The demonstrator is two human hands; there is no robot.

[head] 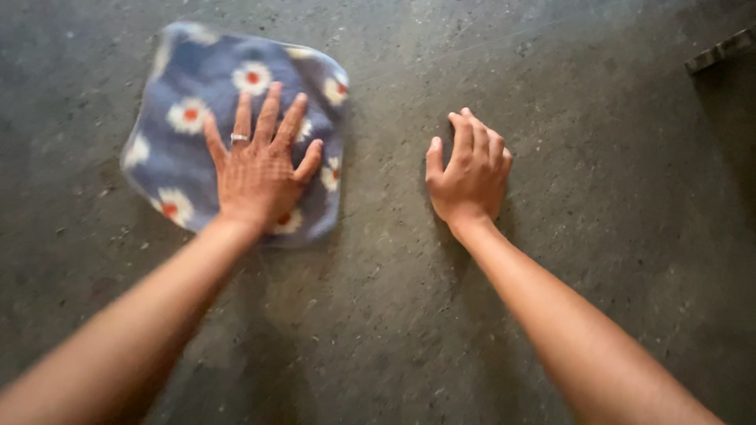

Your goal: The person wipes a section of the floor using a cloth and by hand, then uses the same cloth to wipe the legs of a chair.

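Observation:
A blue cloth [189,86] with white flowers and red centres lies folded on the grey stone floor [394,315]. My left hand [260,161] rests flat on the cloth's near right part, fingers spread, a ring on one finger. My right hand [471,171] lies on the bare floor to the right of the cloth, fingers bent and close together, with nothing in it. A gap of floor separates the right hand from the cloth's edge.
A dark ridged edge [720,51] shows at the top right corner. The floor is speckled grey stone with small bits of grit around the cloth.

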